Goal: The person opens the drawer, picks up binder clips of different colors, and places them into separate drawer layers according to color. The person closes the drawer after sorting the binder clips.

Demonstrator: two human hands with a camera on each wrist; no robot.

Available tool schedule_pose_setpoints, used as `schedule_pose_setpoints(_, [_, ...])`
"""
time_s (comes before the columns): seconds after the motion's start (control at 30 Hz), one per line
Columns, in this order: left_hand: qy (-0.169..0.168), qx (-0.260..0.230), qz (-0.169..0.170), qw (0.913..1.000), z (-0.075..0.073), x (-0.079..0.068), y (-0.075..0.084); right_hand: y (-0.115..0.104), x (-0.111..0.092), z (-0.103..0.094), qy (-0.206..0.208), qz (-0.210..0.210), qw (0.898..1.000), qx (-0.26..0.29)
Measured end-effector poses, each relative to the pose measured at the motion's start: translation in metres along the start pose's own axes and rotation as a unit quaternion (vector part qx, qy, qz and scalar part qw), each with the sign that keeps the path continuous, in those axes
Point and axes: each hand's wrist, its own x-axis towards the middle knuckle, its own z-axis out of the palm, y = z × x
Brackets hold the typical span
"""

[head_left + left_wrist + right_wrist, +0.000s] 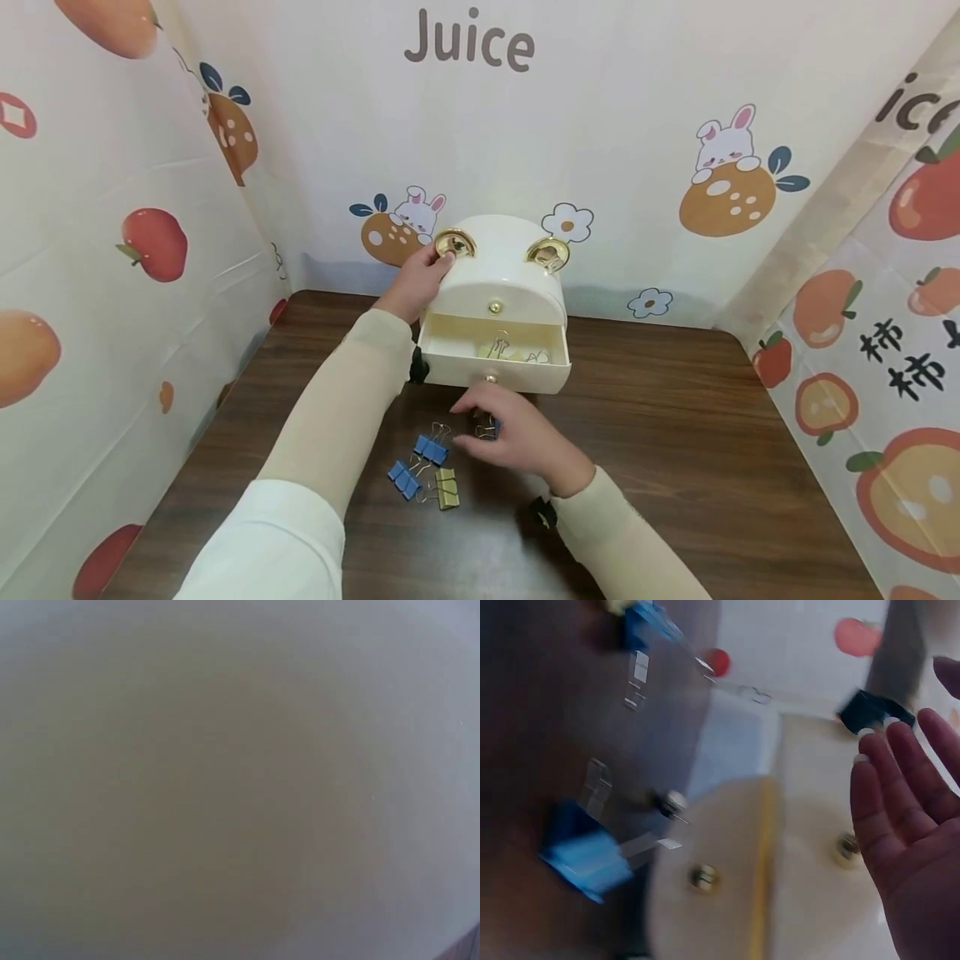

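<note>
My left hand point(415, 283) grips the gold ring point(456, 242) at the upper left of a white rounded drawer box point(501, 262), thumb in front. The box's lower drawer point(459, 372) is pulled out, with yellow binder clips point(513, 353) and their wire handles inside. My right hand point(517, 432) hovers just in front of the drawer, thumb and forefinger apart. Its fingers look straight and hold nothing in the right wrist view. A blue binder clip point(496, 427) lies partly hidden behind it. The left wrist view shows only a blurred pale surface.
To the left of my right hand, two blue binder clips point(431, 450) and a yellow binder clip point(447, 488) lie on the dark wooden table point(660, 450). A second gold ring point(548, 254) is on the box's right. Printed cloth point(630, 100) hangs behind and on both sides.
</note>
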Motion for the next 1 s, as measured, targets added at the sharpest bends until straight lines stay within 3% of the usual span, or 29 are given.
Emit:
schedule_pose_setpoints(0.27, [-0.004, 0.006, 0.001, 1.0, 0.002, -0.002, 0.002, -0.003, -0.016, 0.029, -0.105, 0.099, 0.99, -0.004])
schedule_pose_setpoints(0.37, [-0.001, 0.006, 0.004, 1.0, 0.002, -0.003, 0.003, -0.002, -0.021, 0.036, -0.127, 0.119, 0.985, -0.004])
schedule_pose_setpoints(0.67, [0.001, 0.002, 0.008, 1.0, 0.0, -0.003, 0.001, 0.003, -0.028, 0.05, -0.165, 0.154, 0.974, -0.033])
schedule_pose_setpoints(1.0, [0.004, 0.001, -0.002, 1.0, 0.0, -0.002, 0.001, 0.004, -0.027, 0.065, -0.204, 0.143, 0.966, -0.071])
